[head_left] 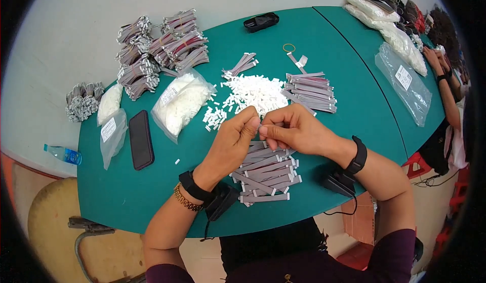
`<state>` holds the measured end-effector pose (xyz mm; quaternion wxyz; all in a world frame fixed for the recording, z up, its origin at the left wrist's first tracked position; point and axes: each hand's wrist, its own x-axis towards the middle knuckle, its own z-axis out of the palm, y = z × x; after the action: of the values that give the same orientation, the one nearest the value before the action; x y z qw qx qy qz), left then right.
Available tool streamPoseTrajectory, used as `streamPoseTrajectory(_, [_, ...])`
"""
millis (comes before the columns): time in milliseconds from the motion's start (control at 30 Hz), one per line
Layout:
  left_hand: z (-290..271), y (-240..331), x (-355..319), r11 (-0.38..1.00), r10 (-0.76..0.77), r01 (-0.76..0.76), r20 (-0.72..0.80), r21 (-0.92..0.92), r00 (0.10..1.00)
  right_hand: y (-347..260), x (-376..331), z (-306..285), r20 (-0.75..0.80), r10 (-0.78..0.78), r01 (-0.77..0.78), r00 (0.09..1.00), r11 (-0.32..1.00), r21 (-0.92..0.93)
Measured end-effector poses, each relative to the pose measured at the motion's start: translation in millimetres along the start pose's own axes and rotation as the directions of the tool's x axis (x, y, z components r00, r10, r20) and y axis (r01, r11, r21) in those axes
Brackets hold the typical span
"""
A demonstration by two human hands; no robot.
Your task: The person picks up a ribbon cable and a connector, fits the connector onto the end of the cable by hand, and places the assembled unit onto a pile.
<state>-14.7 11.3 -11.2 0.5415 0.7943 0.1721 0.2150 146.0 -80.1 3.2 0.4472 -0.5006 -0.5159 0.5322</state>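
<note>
My left hand [234, 140] and my right hand [296, 131] meet at the fingertips in front of the white heap. Both are closed in a pinch on something small, mostly hidden by the fingers. Beneath them lies a loose pile of short grey ribbon cables [268, 174] with white end connectors. Just beyond my fingers spreads a heap of small white connector housings [258, 94]. More ribbon cables [311, 93] lie stacked to its right, and a smaller bunch of cables [240, 65] lies behind it.
Left on the green table [116, 197] are a bag of white pieces [179, 103], a black phone [141, 140] and tied cable bundles [136, 60]. A bottle [63, 154] lies beyond its edge. A black case [261, 22] sits at the back. Another person's arm [448, 95] reaches in from the right.
</note>
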Motion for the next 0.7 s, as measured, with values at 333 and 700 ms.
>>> streamPoseTrajectory(333, [14.2,4.2,-4.8,1.0,0.004,-0.005,-0.117,-0.008,0.993,2.0,-1.2,4.9,-0.026,-0.052,0.051,0.998,0.998,-0.037])
streamPoseTrajectory(700, [-9.8,11.8,4.9,0.99,-0.066,0.075,0.077,-0.12,0.995,2.0,3.9,-3.4,0.016,-0.055,0.056,0.998,0.998,-0.017])
